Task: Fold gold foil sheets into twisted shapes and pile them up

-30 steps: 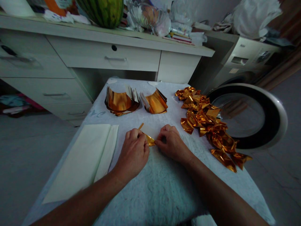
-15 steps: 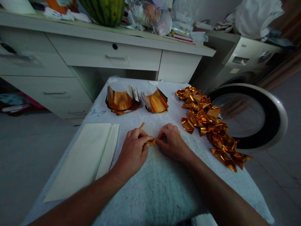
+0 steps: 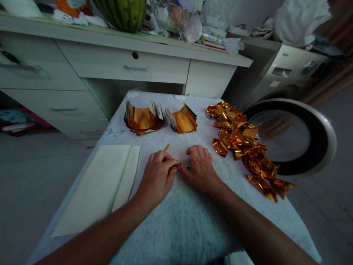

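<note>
A small piece of gold foil paper (image 3: 174, 167) lies on the cloth-covered table (image 3: 179, 217), mostly hidden beneath my fingers. My left hand (image 3: 158, 173) is closed on it, with thumb and forefinger at its near edge; a narrow gold tip sticks out beyond the knuckles. My right hand (image 3: 200, 167) rests palm down with its fingers stretched forward, and its thumb presses the foil's edge beside my left fingertips. Two curved stacks of gold foil sheets, a left stack (image 3: 142, 117) and a right stack (image 3: 184, 119), stand beyond my hands. Folded gold foil pieces (image 3: 237, 136) are heaped to the right.
Folded pale paper (image 3: 96, 184) lies at the table's left. Behind the table runs a white drawer counter (image 3: 154, 70) bearing a watermelon (image 3: 121, 14) and a glass bowl (image 3: 171, 16). The open door (image 3: 289, 136) of a washing machine (image 3: 286, 70) stands close by the right edge.
My right hand has flattened and turned its fingers forward, and its thumb has slid left along the foil towards my left fingertips. My left hand has barely moved.
</note>
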